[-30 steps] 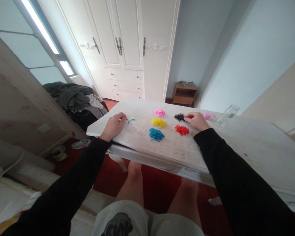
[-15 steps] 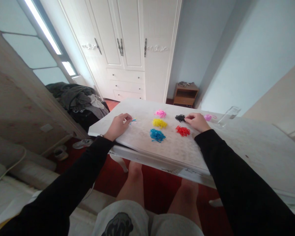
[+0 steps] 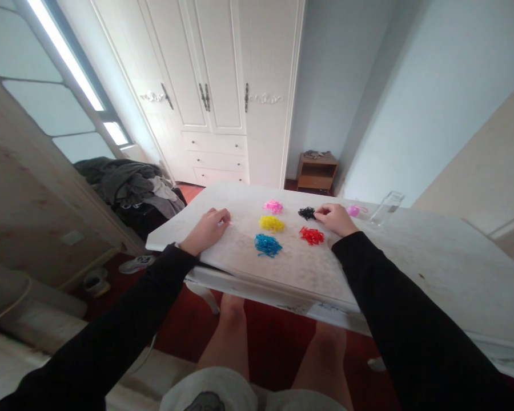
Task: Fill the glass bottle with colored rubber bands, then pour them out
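Black bands lie in a loose heap on the table, right at the fingertips of the right hand, whose thumb and fingers are bent together at the heap's edge; whether they pinch a band I cannot tell. That hand has kept its place since the earlier frames. The left hand has slid inward, its curled fingers now covering most of the tiny coloured bits that showed beside it a second ago; what it grasps, if anything, is hidden. Between the hands, the pink heap, yellow heap and blue heap are unchanged, as is the red heap nearer the person than the black. Beyond the right hand stand a pink-purple object and a clear glass container.
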A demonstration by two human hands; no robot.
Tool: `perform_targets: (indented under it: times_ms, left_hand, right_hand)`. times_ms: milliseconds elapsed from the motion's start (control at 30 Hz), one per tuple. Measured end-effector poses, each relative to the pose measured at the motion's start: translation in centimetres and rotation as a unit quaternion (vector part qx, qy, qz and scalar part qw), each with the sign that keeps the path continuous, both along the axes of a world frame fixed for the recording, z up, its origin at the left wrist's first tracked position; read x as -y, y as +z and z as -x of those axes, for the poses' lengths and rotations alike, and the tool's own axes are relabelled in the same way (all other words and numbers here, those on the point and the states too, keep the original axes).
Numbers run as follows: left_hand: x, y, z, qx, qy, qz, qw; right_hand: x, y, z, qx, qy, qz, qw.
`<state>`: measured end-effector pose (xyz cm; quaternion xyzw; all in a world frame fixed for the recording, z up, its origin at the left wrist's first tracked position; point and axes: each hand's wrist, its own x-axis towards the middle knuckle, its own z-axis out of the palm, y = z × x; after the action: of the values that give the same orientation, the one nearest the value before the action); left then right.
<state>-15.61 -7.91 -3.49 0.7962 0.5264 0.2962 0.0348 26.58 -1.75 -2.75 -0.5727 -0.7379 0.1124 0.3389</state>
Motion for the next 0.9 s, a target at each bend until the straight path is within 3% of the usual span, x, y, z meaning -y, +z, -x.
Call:
perform_targets:
  times_ms: [133,300,433,567,700,900]
  left_hand:
    - [-1.9,1.3,-2.1,0.024,-0.007,0.013,1.000]
    - [-6.2,2.9,-6.3,0.172,0.013,0.087,0.981]
    - [-9.4,3.0,-9.4,0.215,0.020,0.102,0.971]
    - [-10.7,2.8,-10.7,0.243,0.006,0.115,0.963]
    - [-10.2,3.3,-8.7,0.242,0.005,0.109,0.964]
    - [-9.4,4.0,-0.3,0.182,0.039,0.070,0.980]
  right_hand:
    - [-0.1,0.0,-0.1,0.003,0.004,-0.002,1.000]
    - [-0.1,-0.1,-0.1,0.002,0.000,-0.003,1.000]
    - [0.1,-0.1,-0.1,0.004,0.005,0.000,1.000]
    - [0.1,0.0,-0.2,0.004,0.011,0.006,1.000]
    - [0.0,-0.1,-0.3,0.002,0.008,0.012,1.000]
    - [0.0,-0.2,-0.2,0.000,0.007,0.012,1.000]
